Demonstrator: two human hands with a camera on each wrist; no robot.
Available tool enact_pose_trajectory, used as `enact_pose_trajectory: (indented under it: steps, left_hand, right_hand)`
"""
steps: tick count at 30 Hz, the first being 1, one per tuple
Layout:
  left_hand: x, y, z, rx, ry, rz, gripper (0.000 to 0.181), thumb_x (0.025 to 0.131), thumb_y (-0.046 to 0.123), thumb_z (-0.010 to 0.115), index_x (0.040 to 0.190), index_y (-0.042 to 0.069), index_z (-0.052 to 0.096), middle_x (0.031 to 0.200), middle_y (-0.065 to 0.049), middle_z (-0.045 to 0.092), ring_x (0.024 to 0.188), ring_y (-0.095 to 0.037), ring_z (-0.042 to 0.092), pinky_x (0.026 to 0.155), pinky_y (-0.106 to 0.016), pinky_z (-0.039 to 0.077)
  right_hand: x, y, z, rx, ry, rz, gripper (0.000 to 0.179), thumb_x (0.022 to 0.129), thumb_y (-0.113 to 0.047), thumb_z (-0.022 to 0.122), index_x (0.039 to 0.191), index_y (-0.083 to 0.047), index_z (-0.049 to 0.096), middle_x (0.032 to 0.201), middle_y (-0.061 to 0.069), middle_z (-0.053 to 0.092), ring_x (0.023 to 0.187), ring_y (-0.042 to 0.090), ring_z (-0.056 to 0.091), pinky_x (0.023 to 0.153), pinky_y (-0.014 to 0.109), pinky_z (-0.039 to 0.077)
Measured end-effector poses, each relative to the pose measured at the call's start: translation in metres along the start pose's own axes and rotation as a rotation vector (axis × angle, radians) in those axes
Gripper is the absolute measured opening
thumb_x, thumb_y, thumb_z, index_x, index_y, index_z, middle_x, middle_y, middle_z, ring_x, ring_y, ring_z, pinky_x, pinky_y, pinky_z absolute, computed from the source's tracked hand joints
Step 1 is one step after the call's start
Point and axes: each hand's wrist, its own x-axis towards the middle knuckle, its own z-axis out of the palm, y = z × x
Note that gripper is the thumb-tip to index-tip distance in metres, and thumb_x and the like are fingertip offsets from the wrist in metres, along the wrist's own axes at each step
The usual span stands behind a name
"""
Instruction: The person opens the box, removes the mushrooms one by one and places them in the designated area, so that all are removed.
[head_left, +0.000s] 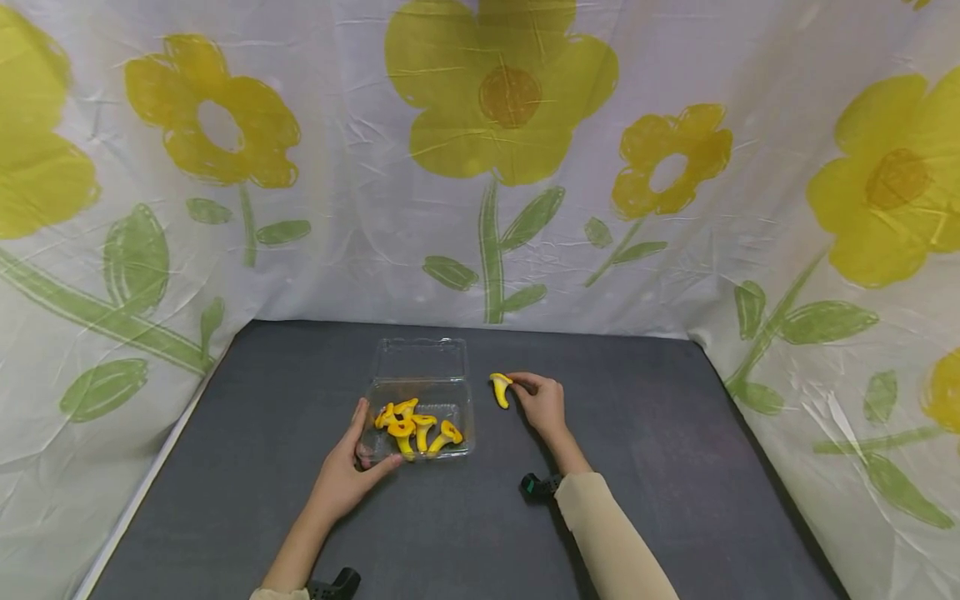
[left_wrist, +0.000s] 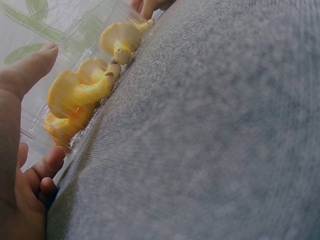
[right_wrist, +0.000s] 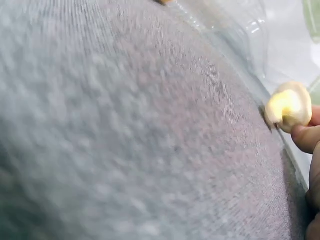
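A clear plastic clamshell box [head_left: 470,421] sits on the dark table, its lid [head_left: 420,360] swung up at the back. Inside lie several yellow chanterelle mushrooms [head_left: 423,432], also visible through the box wall as a yellow cluster [left_wrist: 75,95] in the left wrist view. My left hand [head_left: 341,475] grips the box's near left corner, thumb along the front and fingers at the left side. To the right of the box, my right hand [head_left: 543,408] pinches one more chanterelle [head_left: 501,390] between thumb and fingertips; the right wrist view shows its pale cap [right_wrist: 292,102] close up.
A dark grey cloth-covered table [head_left: 652,467] spreads around the box. White curtains [head_left: 337,250] printed with yellow flowers hang behind the table and along both sides. Each wrist wears a black camera mount [head_left: 540,487].
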Motion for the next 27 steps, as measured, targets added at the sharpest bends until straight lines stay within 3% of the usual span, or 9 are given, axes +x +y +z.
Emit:
enact_pose_trajectory:
  steps: [9, 27]
  left_hand:
    - [-0.0006, -0.0029, 0.0003, 0.007, -0.004, 0.004, 0.116, 0.089, 0.046, 0.087, 0.173, 0.018, 0.011, 0.178, -0.006, 0.014, 0.070, -0.013, 0.046, 0.064, -0.028, 0.042]
    - [0.0009, -0.0002, -0.0012, 0.011, -0.002, -0.001, 0.116, 0.089, 0.047, 0.086, 0.173, 0.020, 0.010, 0.178, -0.007, 0.016, 0.070, -0.012, 0.047, 0.065, -0.028, 0.042]
  right_hand:
    - [-0.0098, -0.0005, 0.0011, -0.004, 0.008, -0.021, 0.017, 0.092, -0.008, 0.083, 0.108, -0.012, 0.086, 0.098, 0.008, 0.082, 0.041, -0.006, 0.018, 0.048, 0.022, 0.024]
    - [-0.0049, 0.0000, 0.0015, -0.035, -0.001, -0.013, 0.020, 0.093, -0.010, 0.083, 0.113, -0.013, 0.085, 0.102, 0.008, 0.082, 0.042, -0.003, 0.016, 0.050, 0.023, 0.025]
